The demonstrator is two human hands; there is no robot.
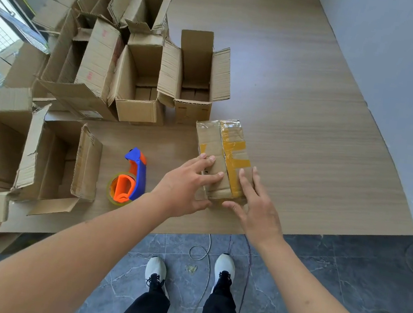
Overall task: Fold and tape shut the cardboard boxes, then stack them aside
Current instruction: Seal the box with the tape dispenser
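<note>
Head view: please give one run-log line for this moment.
box: taped | hands: left, right on box | dispenser: on table, left

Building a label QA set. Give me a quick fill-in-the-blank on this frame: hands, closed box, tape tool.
1. Both hands, left hand and right hand, rest on the ____ box.
2. The tape on that box is ____ in colour.
3. The tape dispenser lies on the table, to the ____ of the left hand.
4. The boxes behind the dispenser, such as the open box, have their flaps ____.

Missing words: closed; yellow; left; open
</note>
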